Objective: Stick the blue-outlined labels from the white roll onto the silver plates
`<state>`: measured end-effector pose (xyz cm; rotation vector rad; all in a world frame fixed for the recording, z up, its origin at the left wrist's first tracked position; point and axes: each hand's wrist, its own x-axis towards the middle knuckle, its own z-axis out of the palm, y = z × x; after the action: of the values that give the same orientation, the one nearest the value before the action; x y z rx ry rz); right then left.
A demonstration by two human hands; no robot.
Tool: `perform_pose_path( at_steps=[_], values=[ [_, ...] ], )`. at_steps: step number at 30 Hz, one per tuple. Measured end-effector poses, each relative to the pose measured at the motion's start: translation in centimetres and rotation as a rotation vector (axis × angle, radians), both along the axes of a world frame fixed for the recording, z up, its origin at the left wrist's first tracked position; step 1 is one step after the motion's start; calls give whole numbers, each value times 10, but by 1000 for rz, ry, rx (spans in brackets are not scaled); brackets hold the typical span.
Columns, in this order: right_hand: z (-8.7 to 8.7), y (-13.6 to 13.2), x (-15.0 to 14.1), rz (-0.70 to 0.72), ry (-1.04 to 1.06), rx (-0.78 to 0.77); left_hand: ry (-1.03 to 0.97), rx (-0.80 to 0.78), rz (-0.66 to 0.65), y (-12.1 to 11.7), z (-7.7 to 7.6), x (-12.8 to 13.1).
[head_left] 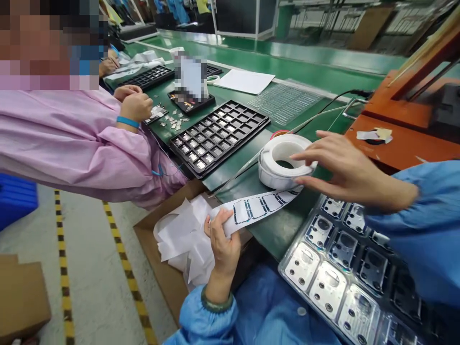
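The left hand (224, 244), in the lower middle of the frame, held the left end of a white strip (257, 210); its fingers were curled close and pinched the strip between thumb and fingers; dark frames were printed along the strip, and it ran up to the right, to the underside of a white roll (275, 178). The roll lay on the green table (268, 235), right of the centre of the frame; the right hand (339, 165) was reaching over its right side, with the fingers spread and the thumb well apart from the forefinger; the forefinger was above the roll's hole and the thumb was just beside its lower edge; whether they touched the roll, I cannot tell. At the lower right, below this hand, was a clear tray (282, 269) with metal plates (327, 286); at the lower left of the strip, white paper (190, 235) filled a cardboard box (149, 232); at the upper left, a co-worker in a pink sleeve (118, 158) held both hands near a black tray (235, 150).
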<state>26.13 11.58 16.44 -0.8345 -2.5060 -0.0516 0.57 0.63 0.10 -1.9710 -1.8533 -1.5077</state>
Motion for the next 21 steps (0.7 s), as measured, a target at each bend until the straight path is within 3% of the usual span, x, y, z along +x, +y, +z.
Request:
perform_pose_path(
  at_steps=[2, 5, 9, 12, 14, 18, 21],
  values=[
    [3, -15, -10, 23, 152, -25, 1, 12, -17, 2, 0, -2],
    [-8, -37, -35, 253, 26, -49, 12, 26, -23, 1, 0, -6],
    [-39, -57, -60, 230, 42, -29, 33, 21, -86, -8, 7, -12],
    [-56, -63, -61, 232, 51, 34, -50, -40, -187, -17, 16, -13],
    [-62, -65, -57, 195, 94, 30, -192, -63, -130, -22, 21, -10],
    [-69, -63, -54, 165, 86, 1, -392, -117, 104, -23, 26, 6],
    [-71, -61, -58, 166, 31, 39, -418, -227, 101, -19, 27, 18]
  ],
)
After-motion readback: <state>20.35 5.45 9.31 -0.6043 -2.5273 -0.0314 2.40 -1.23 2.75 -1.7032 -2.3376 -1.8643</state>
